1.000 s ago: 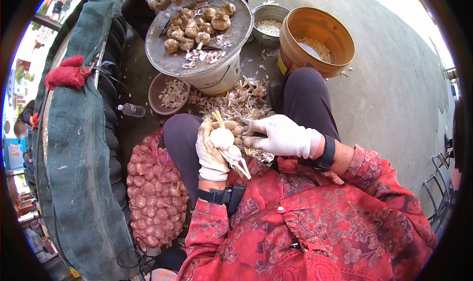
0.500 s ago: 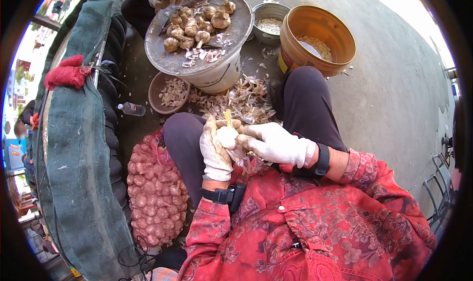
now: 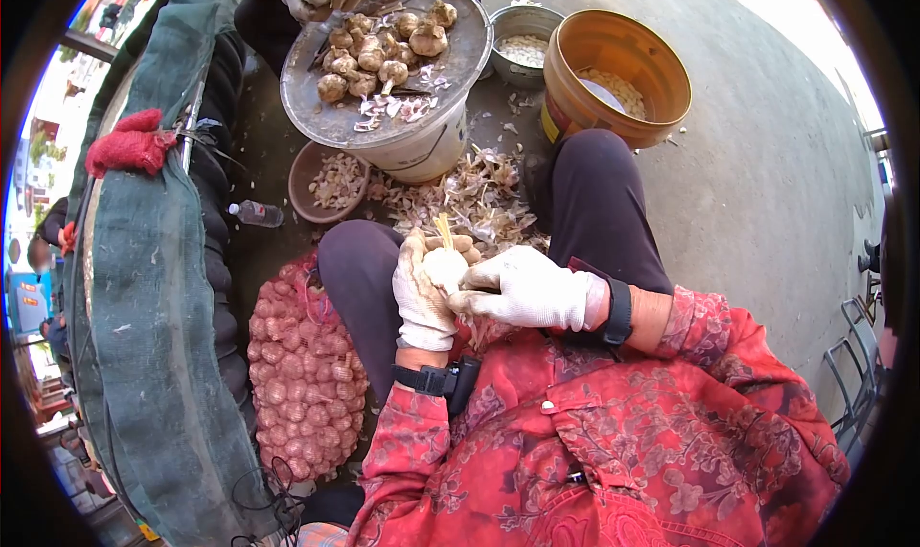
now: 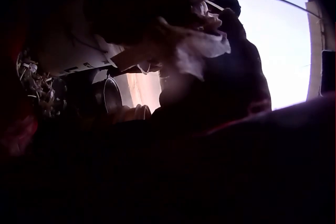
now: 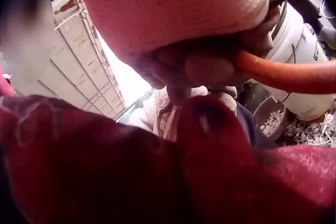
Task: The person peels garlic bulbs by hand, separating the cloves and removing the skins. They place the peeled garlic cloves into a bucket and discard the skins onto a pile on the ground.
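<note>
A pale garlic bulb (image 3: pixel 444 268) with its yellowish stem pointing up rests in my gloved left hand (image 3: pixel 422 296), the fingers curled behind it. Against the bulb's right side lie the thumb and fingertips of my gloved right hand (image 3: pixel 537 290). In the right wrist view, a curved orange handle-like thing (image 5: pixel 289 76) comes out from the curled fingers of my right hand (image 5: pixel 184 19); its far end is hidden. Whitish papery skin (image 4: pixel 197 50) shows blurred in the dark left wrist view.
Brown garlic bulbs (image 3: pixel 371 53) lie on a lidded bucket (image 3: pixel 316 106), where another person's gloved hands work. Around it are a bowl of cloves (image 3: pixel 297 187), a metal pot (image 3: pixel 527 18), an orange bucket (image 3: pixel 575 48), skins (image 3: pixel 479 197), a bottle (image 3: pixel 257 213) and a garlic-filled net sack (image 3: pixel 302 384).
Both hands have shifted slightly. The bulb has turned more upright, and the loose skin that hung below it is now mostly out of sight. My right fingers have come in against the bulb.
</note>
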